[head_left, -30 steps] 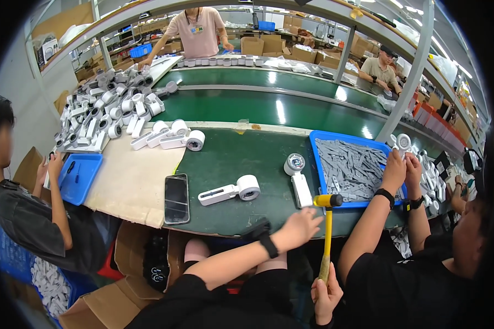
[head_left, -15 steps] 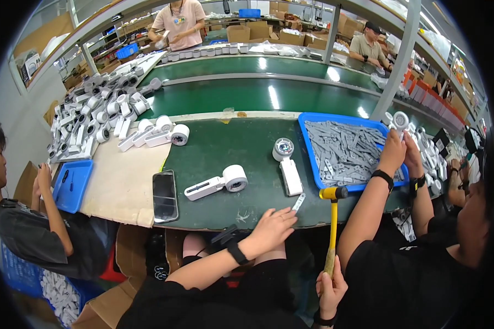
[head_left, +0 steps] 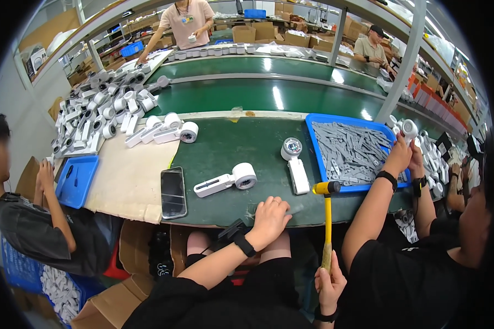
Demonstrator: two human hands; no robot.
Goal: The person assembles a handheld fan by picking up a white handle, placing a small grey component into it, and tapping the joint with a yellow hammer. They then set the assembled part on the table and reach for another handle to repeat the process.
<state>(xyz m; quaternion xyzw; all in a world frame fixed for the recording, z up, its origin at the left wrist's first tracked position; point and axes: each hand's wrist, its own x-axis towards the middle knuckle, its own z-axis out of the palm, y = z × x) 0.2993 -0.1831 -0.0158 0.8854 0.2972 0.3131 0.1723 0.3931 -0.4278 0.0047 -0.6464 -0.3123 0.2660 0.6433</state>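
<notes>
My left hand (head_left: pixel 270 220) is at the front edge of the green worktable (head_left: pixel 219 148), its fingers curled. A blurred grey plastic strip (head_left: pixel 297 209) sticks out beside its thumb, seemingly pinched there; the contact is partly hidden. With my right hand (head_left: pixel 329 282) I grip a hammer (head_left: pixel 328 219) by its handle, upright, its yellow and black head at the top near the table edge. Beyond my left hand lies a white handheld fan (head_left: pixel 228 181) with a slot along its handle. Another white handheld fan (head_left: pixel 296 167) lies to its right, its round end away from me.
A blue tray (head_left: pixel 311 137) of grey strips stands at right, beside a co-worker's hands (head_left: pixel 403 156) holding a fan. A phone (head_left: pixel 173 192) lies left, near several fans on cardboard (head_left: pixel 129 181). Farther left are a fan heap (head_left: pixel 107 109), a blue tray (head_left: pixel 78 183) and another co-worker.
My left hand has drawn left and its fingers have curled, with the grey strip moving away from the right fan. The hammer head has tilted slightly left. The view has shifted a little.
</notes>
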